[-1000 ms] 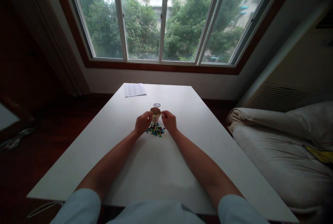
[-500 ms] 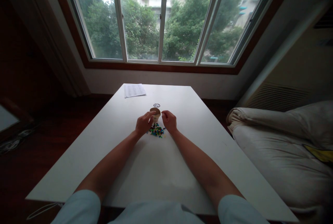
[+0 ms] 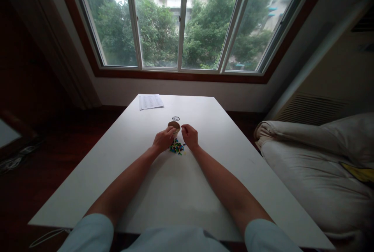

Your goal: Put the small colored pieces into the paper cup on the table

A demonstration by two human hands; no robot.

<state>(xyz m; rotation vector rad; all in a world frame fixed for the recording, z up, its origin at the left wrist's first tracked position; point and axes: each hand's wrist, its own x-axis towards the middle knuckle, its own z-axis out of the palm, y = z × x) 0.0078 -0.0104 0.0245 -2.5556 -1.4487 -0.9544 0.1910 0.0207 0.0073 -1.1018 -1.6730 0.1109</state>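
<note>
A small brown-topped cup (image 3: 174,124) stands on the white table between my hands. My left hand (image 3: 164,139) is at its near left side, fingers bent together and overlapping the front of the cup. Whether they touch it or hold some small piece I cannot make out. My right hand (image 3: 189,136) is closed just right of the cup's rim, thumb and finger pinched; anything between them is too small to see. Below the cup lies a loose heap of tiny multicoloured pieces (image 3: 176,147). Behind the cup sits a round, dark-rimmed clear item (image 3: 175,118).
Printed papers (image 3: 151,102) lie at the far left of the white table (image 3: 233,189). A large window (image 3: 181,25) is beyond it. To the right stands a sofa or bed with pale covers (image 3: 309,166). A white cable (image 3: 48,236) hangs by the near left corner.
My left hand has shifted slightly right and down from the cup's rim, now covering more of its front. My right hand and the cup have stayed nearly still.
</note>
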